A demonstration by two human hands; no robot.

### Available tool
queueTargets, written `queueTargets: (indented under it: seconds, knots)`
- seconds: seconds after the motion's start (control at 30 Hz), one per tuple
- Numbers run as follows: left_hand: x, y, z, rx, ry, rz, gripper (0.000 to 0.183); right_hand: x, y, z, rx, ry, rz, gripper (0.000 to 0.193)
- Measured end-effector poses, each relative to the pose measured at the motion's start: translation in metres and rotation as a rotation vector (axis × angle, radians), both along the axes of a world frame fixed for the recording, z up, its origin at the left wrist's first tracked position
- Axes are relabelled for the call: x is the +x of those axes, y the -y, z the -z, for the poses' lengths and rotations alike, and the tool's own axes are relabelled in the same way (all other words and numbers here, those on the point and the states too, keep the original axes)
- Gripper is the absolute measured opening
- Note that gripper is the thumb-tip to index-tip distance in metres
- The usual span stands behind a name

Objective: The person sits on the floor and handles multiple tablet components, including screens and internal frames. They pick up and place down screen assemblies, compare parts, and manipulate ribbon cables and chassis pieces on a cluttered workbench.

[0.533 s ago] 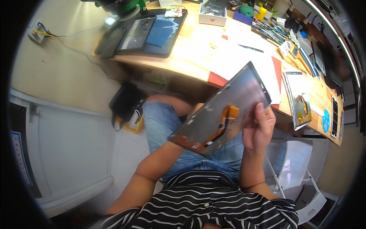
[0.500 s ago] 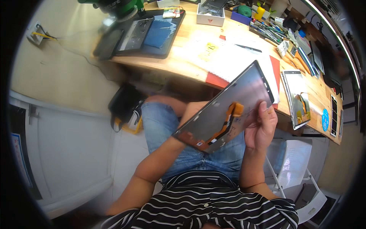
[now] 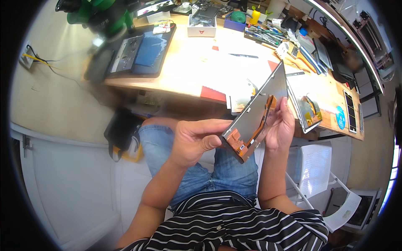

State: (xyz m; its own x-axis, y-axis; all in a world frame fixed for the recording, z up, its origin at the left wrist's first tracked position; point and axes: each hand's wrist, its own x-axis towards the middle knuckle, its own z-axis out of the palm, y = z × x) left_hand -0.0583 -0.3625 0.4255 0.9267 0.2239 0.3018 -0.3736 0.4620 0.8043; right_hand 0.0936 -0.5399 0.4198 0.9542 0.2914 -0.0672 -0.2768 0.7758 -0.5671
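Observation:
A dark tablet screen is tilted steeply above my lap, its grey back toward me. An orange flex cable runs along that back to a copper-coloured patch at the lower end. My right hand grips the screen's right edge, thumb on the near side and the other fingers mostly hidden. At the lower left corner, my left hand pinches the edge with its thumb, fingertips going out of sight behind the panel. Just beyond the right hand, a second tablet part with yellow tape and a cable lies on the bench.
On the wooden bench are a dark mat with a blue cloth, a white box of parts and many hand tools. A green microscope stands far left. A white chair is at the right.
The screen has turned more edge-on. My left hand has come from behind it to its lower left corner. My right hand still holds the right edge; the whole view has shifted.

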Motion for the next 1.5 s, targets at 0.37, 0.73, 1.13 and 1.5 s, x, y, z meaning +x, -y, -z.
queueTargets:
  seconds: [0.37, 0.73, 1.13, 1.5]
  knots:
    - [0.011, 0.037, -0.033, 0.558, 0.245, -0.181, 0.045, 0.011, -0.001, -0.001, -0.048, 0.057, 0.162, 0.029]
    - [0.036, 0.117, -0.038, 1.131, 0.417, -0.217, 0.028, 0.082, 0.013, 0.028, 0.941, 0.616, -0.551, 0.057]
    - [0.026, 0.142, -0.01, -0.117, -0.339, 0.213, 0.022, 0.133, 0.031, -0.025, 0.78, 1.085, -0.279, 0.02]
    - [0.035, 0.137, -0.003, -0.1, -0.357, 0.202, 0.013, 0.155, 0.016, -0.008, 1.09, 1.22, -0.36, 0.037]
